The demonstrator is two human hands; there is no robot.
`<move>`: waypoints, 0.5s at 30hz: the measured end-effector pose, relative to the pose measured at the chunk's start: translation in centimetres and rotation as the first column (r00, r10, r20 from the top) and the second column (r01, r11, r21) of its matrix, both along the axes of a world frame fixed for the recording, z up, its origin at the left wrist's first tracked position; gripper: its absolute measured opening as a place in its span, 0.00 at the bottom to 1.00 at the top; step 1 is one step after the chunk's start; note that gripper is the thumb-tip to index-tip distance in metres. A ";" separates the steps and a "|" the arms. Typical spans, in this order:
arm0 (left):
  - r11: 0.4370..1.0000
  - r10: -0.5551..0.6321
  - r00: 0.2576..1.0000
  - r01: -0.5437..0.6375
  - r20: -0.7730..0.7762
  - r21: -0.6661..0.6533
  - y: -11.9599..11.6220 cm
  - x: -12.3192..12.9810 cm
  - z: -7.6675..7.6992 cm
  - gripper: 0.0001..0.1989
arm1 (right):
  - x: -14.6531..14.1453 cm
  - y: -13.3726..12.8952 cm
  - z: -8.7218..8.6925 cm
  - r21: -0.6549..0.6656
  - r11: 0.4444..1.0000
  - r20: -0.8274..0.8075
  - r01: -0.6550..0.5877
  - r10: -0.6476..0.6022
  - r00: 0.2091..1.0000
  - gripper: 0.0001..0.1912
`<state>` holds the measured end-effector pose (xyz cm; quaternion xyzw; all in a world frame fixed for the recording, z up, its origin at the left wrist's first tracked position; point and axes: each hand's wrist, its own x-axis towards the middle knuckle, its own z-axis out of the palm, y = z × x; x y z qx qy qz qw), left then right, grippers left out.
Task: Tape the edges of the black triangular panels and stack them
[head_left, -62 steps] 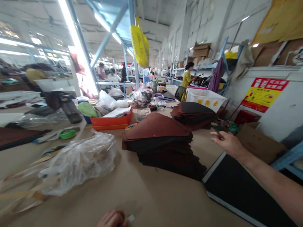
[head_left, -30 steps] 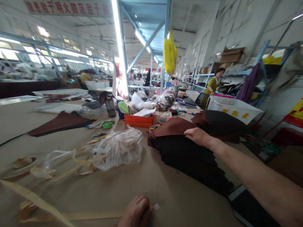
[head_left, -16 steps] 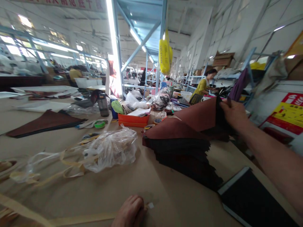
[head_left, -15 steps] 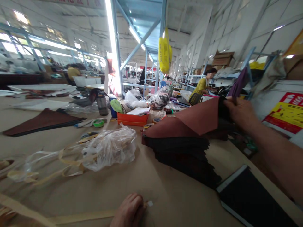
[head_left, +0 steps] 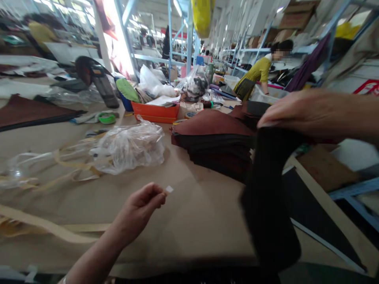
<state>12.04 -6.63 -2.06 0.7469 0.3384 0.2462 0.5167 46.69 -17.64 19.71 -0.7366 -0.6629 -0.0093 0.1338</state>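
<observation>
My right hand (head_left: 288,112) is closed on the upper end of a dark leather-like piece (head_left: 272,193), which hangs down over the table's right part, blurred at its lower edge. Just left of it lies a stack of brown-faced, black-backed leather-like pieces (head_left: 214,124). Over the tabletop (head_left: 204,221), my left hand (head_left: 145,201) pinches a small white tab (head_left: 169,189) between thumb and fingers. Beyond that hand, a clear plastic bag (head_left: 133,148) rests among tan strips (head_left: 44,221).
Behind the bag stand an orange box (head_left: 155,112) with papers, a tilted dark bottle (head_left: 103,88) and a green tape roll (head_left: 107,117). A dark flat board (head_left: 316,217) with pale edges lies at right. Farther back, a person in yellow (head_left: 257,73) leans over a bin.
My right hand has brought a piece away from the stack, nearer me, its dark side now showing. My left hand has lifted off the table with the white tab. The view has tilted down.
</observation>
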 end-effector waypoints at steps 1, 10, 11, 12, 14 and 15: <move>0.999 0.035 0.999 -0.035 0.011 -0.030 -0.2 -0.2 0.2 0.12 | -1.2 2.2 -2.5 -0.269 0.913 0.158 -0.305 0.355 0.922 0.07; 0.993 0.097 0.994 -0.101 -0.051 -0.063 -3.0 -0.8 -0.7 0.10 | -8.3 7.7 -20.6 -0.046 0.910 -0.025 -0.412 0.412 0.911 0.18; 0.996 0.048 0.996 -0.053 -0.082 -0.068 -3.6 -0.4 -0.8 0.10 | -8.4 6.4 -21.0 0.003 0.941 -0.175 -0.339 0.334 0.926 0.18; 0.997 -0.008 0.994 -0.001 -0.113 -0.078 -4.1 0.1 -1.0 0.11 | -8.5 5.0 -21.2 0.013 0.964 -0.348 -0.266 0.254 0.903 0.17; 0.992 -0.104 0.982 0.091 -0.156 -0.090 -5.2 1.2 -1.2 0.11 | -8.9 1.6 -21.6 -0.075 0.985 -0.668 -0.157 0.067 0.741 0.15; 0.988 -0.139 0.976 0.126 -0.166 -0.089 -5.7 1.9 -1.4 0.10 | -9.2 -0.1 -21.8 -0.144 0.982 -0.779 -0.125 -0.035 0.626 0.13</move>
